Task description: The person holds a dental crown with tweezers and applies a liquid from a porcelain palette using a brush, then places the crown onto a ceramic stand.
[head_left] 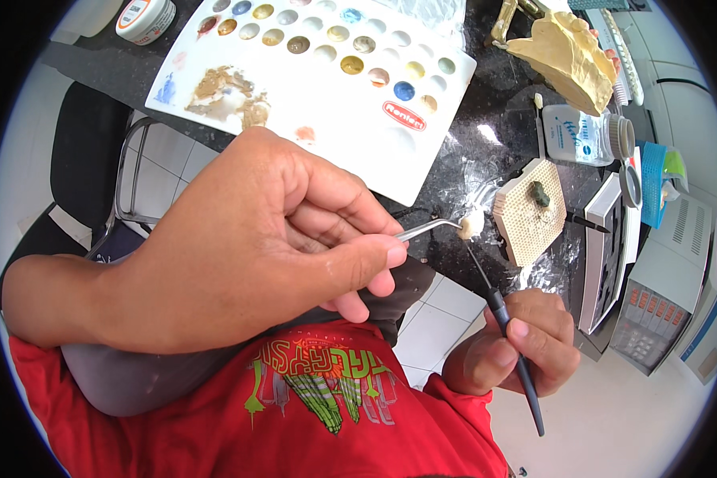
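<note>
In front of me my left hand (255, 239) is closed on curved metal tweezers (424, 229). Their bent tip meets a small ivory tooth crown (472, 223), which hangs off the counter's near edge side. Lower right, my right hand (534, 338) pinches a slim brush (529, 389) with a dark handle. The brush's fine tip points up at the crown, close below it; whether they touch is too small to tell. Just right of the crown lies a beige honeycomb firing tray (526, 227) with a dark greenish lump (540, 193) on it.
A white mixing palette (334, 151) with several colored wells covers the far counter. Beyond the tray are a clear bottle (573, 134), a yellowish plaster dental cast (562, 60) and a dark-fronted box (601, 251). A white jar (145, 20) stands far left; a black chair (92, 151) is below it.
</note>
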